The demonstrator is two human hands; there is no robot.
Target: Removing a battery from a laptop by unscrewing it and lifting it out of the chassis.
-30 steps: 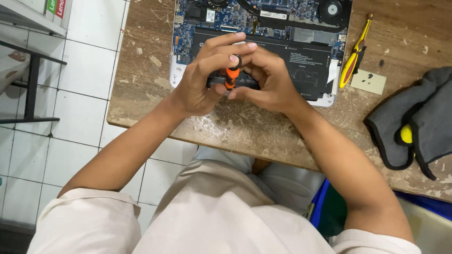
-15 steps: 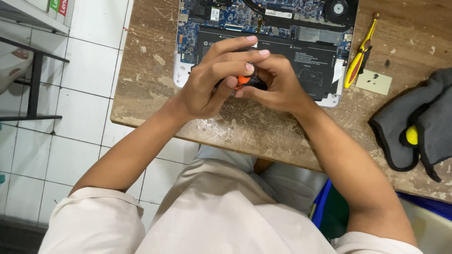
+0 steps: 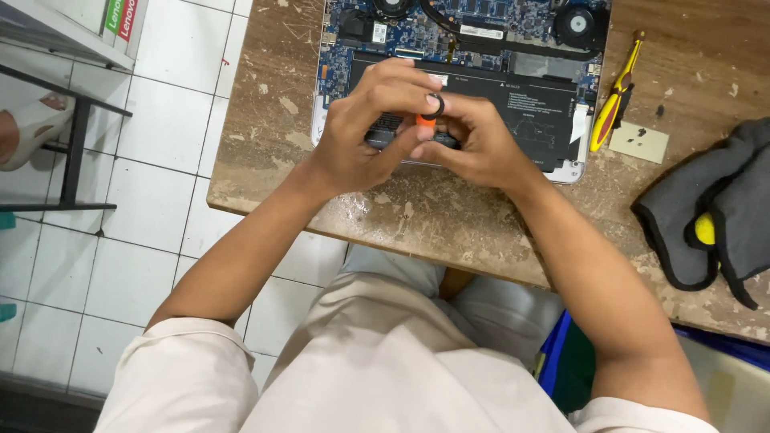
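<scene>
My left hand (image 3: 365, 128) and my right hand (image 3: 480, 143) meet over the front edge of an opened laptop (image 3: 513, 56) whose circuit board, fans and black battery show. Both hands pinch a small orange-handled screwdriver (image 3: 425, 120) with a black ring cap at its top. The fingers hide most of the tool and its tip.
A yellow-handled tool (image 3: 613, 100) lies right of the laptop, beside a small pale card (image 3: 638, 142). A dark grey cloth (image 3: 714, 200) with a yellow object in it sits at the right. The worn wooden table (image 3: 433, 216) ends close to my lap; white floor tiles lie left.
The view has shifted slightly. My hands stay together on the screwdriver, and the fingers have closed further over its orange handle.
</scene>
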